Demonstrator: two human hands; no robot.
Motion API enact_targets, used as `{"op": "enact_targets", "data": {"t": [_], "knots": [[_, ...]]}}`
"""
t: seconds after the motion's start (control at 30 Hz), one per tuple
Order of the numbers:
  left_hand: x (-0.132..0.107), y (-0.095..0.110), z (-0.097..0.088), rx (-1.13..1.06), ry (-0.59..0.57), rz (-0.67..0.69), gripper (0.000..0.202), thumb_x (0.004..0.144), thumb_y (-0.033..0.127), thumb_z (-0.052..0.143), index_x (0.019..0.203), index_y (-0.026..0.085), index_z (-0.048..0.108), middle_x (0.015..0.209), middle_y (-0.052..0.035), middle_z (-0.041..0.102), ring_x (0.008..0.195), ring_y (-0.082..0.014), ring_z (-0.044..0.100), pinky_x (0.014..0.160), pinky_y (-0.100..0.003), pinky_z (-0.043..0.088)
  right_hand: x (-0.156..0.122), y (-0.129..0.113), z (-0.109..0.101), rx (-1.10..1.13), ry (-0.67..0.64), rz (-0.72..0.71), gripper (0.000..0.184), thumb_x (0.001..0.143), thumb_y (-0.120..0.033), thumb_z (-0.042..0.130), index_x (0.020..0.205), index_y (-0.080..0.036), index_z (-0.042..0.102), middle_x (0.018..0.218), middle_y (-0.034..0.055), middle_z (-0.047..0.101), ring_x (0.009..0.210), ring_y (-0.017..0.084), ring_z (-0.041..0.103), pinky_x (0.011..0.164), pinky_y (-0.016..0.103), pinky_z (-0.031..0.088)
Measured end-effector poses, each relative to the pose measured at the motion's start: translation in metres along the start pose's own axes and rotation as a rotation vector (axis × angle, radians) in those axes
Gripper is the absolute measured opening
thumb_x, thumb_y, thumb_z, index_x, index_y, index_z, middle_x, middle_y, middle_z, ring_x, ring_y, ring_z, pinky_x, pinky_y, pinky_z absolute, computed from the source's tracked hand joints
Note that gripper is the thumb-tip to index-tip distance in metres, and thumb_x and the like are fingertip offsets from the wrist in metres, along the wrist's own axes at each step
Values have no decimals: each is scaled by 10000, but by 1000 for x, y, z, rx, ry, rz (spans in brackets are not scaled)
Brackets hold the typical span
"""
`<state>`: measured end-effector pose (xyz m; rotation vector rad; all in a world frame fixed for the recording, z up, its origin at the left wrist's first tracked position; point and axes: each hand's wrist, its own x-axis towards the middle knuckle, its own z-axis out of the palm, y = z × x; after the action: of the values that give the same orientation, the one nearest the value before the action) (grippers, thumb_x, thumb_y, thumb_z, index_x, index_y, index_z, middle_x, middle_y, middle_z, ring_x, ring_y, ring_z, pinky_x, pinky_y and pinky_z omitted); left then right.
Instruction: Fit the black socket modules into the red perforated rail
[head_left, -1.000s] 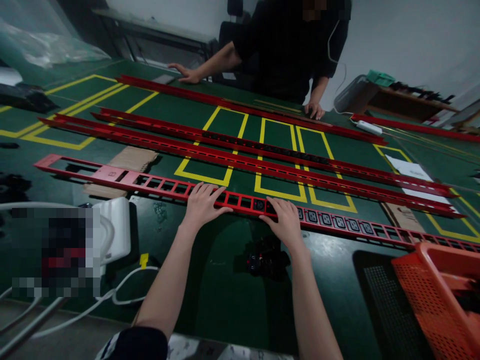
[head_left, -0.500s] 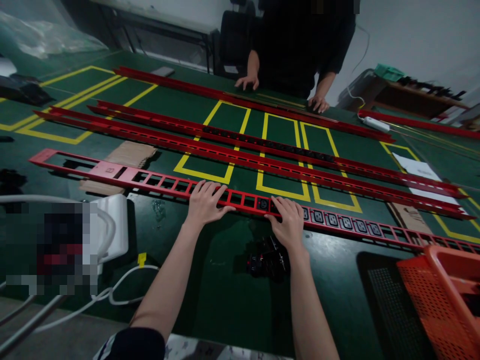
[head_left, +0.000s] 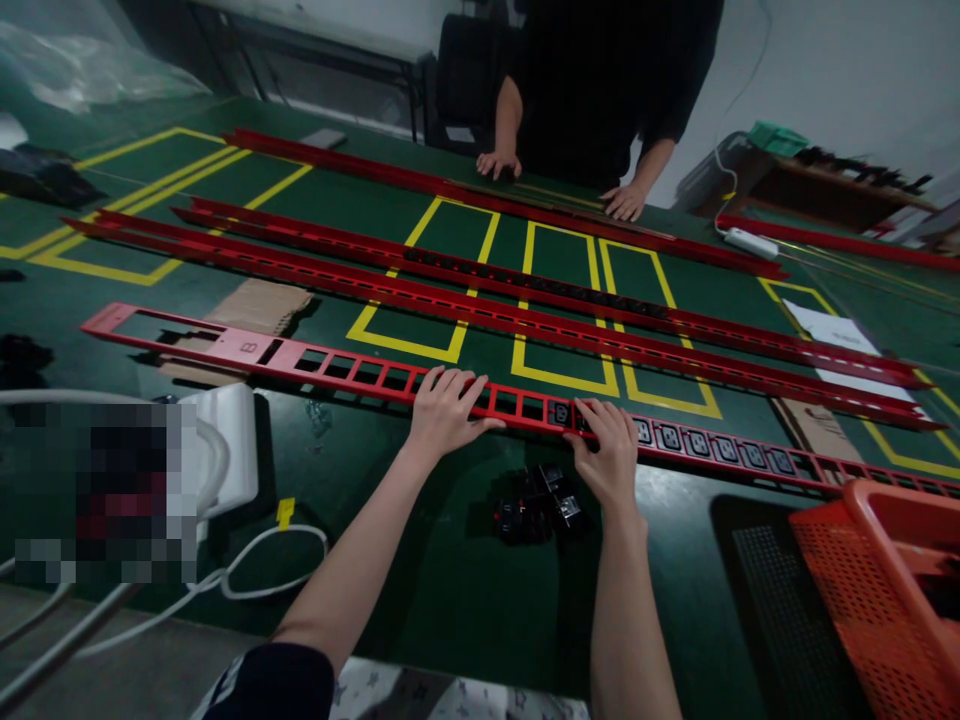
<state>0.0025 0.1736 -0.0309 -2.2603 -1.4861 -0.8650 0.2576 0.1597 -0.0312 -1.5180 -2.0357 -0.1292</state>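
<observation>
A long red metal rail (head_left: 225, 341) with a row of square cut-outs lies across the table in front of me. My left hand (head_left: 448, 412) grips it near the middle, fingers over the far edge and thumb along the near edge. Further right, my right hand (head_left: 609, 450) holds the same rail, partly covering the sockets there. One black socket (head_left: 559, 412) shows between my hands, and several more black power sockets (head_left: 697, 443) fill openings to the right. The left cut-outs are bare. Loose black sockets (head_left: 536, 505) lie in a small heap below the rail.
Several other red rails (head_left: 375, 290) lie beyond mine. Cardboard pieces (head_left: 259, 305) sit under the rail. An orange basket (head_left: 847, 600) stands at right, a white device (head_left: 229, 440) with cables at left. Across the table, a person rests both hands (head_left: 626, 201) near a far rail.
Both my hands have shifted right, and the red rail has slid right with them. The other person's hand on the right side has moved slightly left.
</observation>
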Motion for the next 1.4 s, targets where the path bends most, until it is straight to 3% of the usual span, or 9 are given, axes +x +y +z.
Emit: {"op": "enact_targets", "data": {"t": [0.27,0.8,0.93,1.0,1.07,1.13,1.23,1.4], "knots": [[1,1,-6,-29,-97,-8,568,800,584,537,1140,137,619,1044,-125,672,986,-267,601,942,-436,418,3,-2,-6,56,-94,61,361,821,-319,523,1167,-225,567,1184,92,620,1160,273,517,1034,515,303],[-1,0,-3,-44,-122,-25,596,802,591,524,1178,136,601,1078,-136,661,1023,-280,588,968,-461,409,2,-2,-5,98,-134,74,389,851,-333,523,1225,-225,529,1310,100,538,1280,283,421,1074,547,287],[-1,0,-3,-45,-124,-27,608,810,601,500,1187,134,596,1092,-139,656,1028,-284,584,968,-466,407,2,-12,-25,163,-84,100,446,863,-346,516,1283,-201,472,1428,137,391,1354,296,311,1060,547,325],[-1,0,-4,-48,-128,-29,607,812,598,500,1194,135,592,1099,-141,654,1033,-286,582,972,-468,404,-1,-21,-43,207,-73,98,398,863,-329,528,1242,-209,503,1348,127,481,1288,276,410,1035,504,377],[-1,0,-4,-54,-131,-33,603,810,595,505,1196,140,592,1098,-141,655,1036,-288,580,976,-470,401,-7,-31,-62,283,-190,70,260,872,-302,524,1119,-236,575,1126,78,631,1093,234,576,950,442,464],[-1,0,-4,-60,-133,-37,602,809,594,508,1193,140,596,1096,-143,656,1039,-290,580,978,-471,399,-14,-38,-78,301,-396,47,208,855,-281,555,1057,-251,599,1027,44,673,981,223,629,863,410,511],[-1,0,-4,-69,-141,-40,610,808,596,508,1198,135,593,1103,-148,653,1048,-294,577,982,-471,396,-25,-44,-89,244,-541,-6,242,795,-195,622,1031,-246,613,1046,42,674,989,236,624,876,438,496],[0,0,-4,-68,-153,-47,597,807,595,510,1201,154,593,1111,-140,653,1052,-293,578,984,-470,393,-34,-48,-88,194,-627,-25,368,742,-110,643,1082,-247,608,1117,55,649,1038,241,597,901,460,482]]}}
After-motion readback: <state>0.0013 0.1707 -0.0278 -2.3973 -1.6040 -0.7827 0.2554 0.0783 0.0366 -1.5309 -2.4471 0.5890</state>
